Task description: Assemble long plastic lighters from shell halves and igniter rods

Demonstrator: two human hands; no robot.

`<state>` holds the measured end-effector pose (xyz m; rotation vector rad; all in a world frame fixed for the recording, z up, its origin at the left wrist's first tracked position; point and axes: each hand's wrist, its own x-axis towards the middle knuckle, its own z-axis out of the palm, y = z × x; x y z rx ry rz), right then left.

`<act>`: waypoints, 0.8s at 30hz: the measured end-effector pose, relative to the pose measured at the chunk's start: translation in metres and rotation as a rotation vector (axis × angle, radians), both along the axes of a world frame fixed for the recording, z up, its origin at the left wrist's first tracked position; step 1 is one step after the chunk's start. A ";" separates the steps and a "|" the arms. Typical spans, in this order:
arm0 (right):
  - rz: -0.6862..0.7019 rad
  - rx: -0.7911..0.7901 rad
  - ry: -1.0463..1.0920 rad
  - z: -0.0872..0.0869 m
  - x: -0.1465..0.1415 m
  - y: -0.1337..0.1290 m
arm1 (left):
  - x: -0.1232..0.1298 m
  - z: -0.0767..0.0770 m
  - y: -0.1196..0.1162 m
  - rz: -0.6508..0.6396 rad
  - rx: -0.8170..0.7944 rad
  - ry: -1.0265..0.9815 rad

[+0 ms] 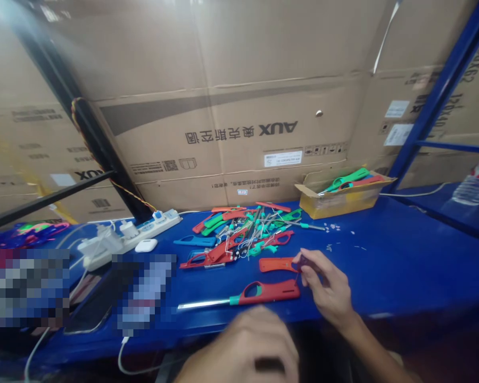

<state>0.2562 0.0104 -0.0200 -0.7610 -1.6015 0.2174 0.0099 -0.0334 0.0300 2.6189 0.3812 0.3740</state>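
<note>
My right hand (327,287) is closed in a pinch at the right end of an orange lighter handle piece (277,264). Whatever sits between its fingertips is small, dark and unclear. Just below, a red long-necked lighter (269,292) with a green collar lies on the table, its metal tube pointing left. My left hand (247,346) is at the bottom edge, nearer to me than this lighter. Motion smears its fingers, and a dark patch by them cannot be made out. Behind lies a heap of lighter parts (239,234): coloured handles, metal tubes and white wires.
A cardboard box (339,206) with green and red lighters stands at the back right. Small scraps (337,229) lie before it. At left are a white power strip (143,229), a white earphone case (146,245) and a blurred-out phone (147,292) on a cable. Cardboard stands behind the blue table (415,255).
</note>
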 end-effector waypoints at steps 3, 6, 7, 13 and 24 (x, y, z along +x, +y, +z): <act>-0.012 -0.016 0.013 -0.002 0.000 0.000 | 0.007 -0.003 0.025 0.292 0.131 -0.267; -0.031 -0.027 0.022 -0.004 -0.002 -0.001 | 0.008 -0.015 0.038 0.437 0.314 -0.322; -0.036 -0.032 0.017 -0.004 -0.002 -0.001 | 0.007 -0.019 0.040 0.458 0.346 -0.284; -0.045 -0.039 0.020 -0.007 -0.002 0.001 | 0.009 -0.031 0.041 0.434 0.329 -0.072; -0.014 -0.027 0.038 -0.004 -0.003 0.002 | 0.009 -0.030 0.042 0.442 0.269 -0.026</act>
